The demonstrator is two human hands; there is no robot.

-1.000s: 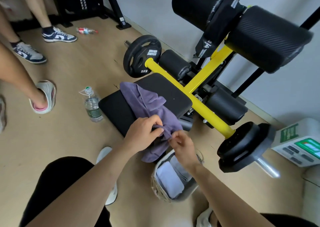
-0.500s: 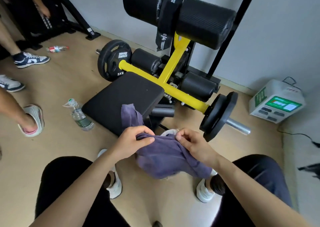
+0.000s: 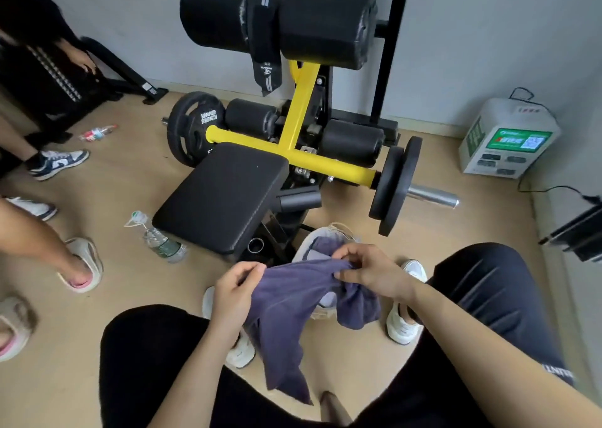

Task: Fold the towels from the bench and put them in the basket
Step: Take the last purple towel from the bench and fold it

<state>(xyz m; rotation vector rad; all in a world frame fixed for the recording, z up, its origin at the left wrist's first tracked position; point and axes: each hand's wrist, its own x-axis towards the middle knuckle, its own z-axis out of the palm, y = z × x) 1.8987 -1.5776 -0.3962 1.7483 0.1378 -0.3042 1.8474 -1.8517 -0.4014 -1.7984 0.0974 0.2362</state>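
Observation:
A purple towel [image 3: 293,300] hangs in the air between my knees, off the black bench pad [image 3: 224,196]. My left hand [image 3: 236,292] grips its upper left edge. My right hand [image 3: 368,269] pinches the upper right edge, a bunched corner dangling below it. The light fabric basket [image 3: 317,237] stands on the floor behind the towel, mostly hidden by it; a purple cloth shows inside. The bench pad has nothing on it.
A plastic water bottle [image 3: 163,243] lies left of the bench. The yellow bar with weight plates [image 3: 394,186] juts out to the right above the basket. Other people's feet [image 3: 79,264] stand at left. A white charging box [image 3: 508,140] sits by the wall.
The towel has come off the bench and been pulled toward me, held up between both hands, which are now spread further apart. The view has shifted so the basket lies behind the towel.

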